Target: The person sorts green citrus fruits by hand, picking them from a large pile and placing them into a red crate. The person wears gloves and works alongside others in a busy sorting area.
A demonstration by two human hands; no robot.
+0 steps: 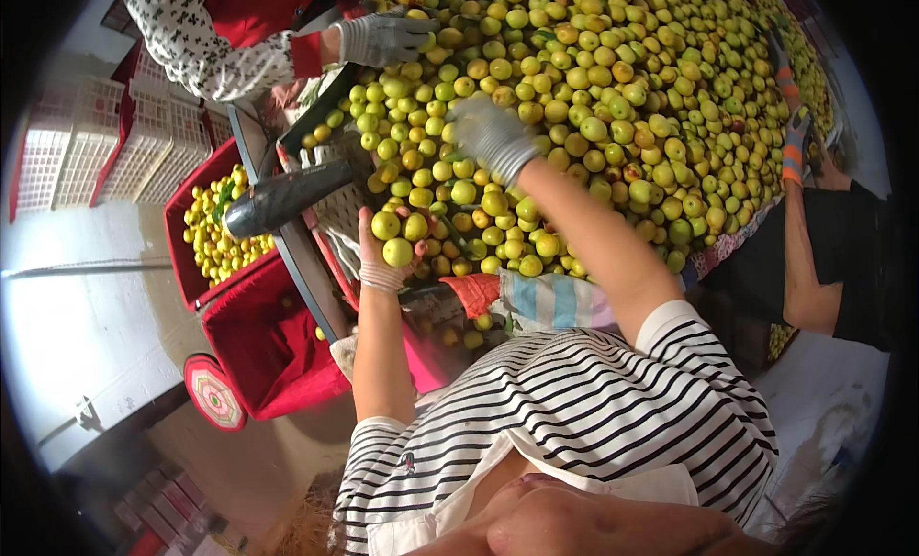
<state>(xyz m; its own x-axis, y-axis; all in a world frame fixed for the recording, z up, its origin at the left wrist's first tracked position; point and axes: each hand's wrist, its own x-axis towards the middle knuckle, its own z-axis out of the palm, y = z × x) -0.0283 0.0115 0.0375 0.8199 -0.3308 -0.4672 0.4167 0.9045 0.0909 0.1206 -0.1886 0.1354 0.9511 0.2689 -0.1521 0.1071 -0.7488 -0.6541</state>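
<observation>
The heap of yellow-green fruit [593,106] covered the sorting table from the centre out to twelve and three o'clock, leaving bare room only along the table's grey rim [306,259] at nine o'clock of the heap. Past that rim, toward eight o'clock, sat a red crate [278,350] with little in it and, above it, a second red crate of fruit [215,226]; white lattice crates [91,144] stood further out at ten o'clock.

A dark tube [287,197] lay across the rim just beside the left hand, crowding its way to the crates. At eleven o'clock another person's gloved hand [383,37] rested on the pile, and at two o'clock a third person's orange-and-grey gloved hand [793,146] reached in from the far edge.

The left hand [388,250], gloved, was curled loosely around a few fruits [397,238] at the heap's near edge, fingers half closed under them. The right hand [490,135], in a grey glove, lay palm down on the heap toward its middle, fingers spread over the fruit; whether it gripped any I could not tell.
</observation>
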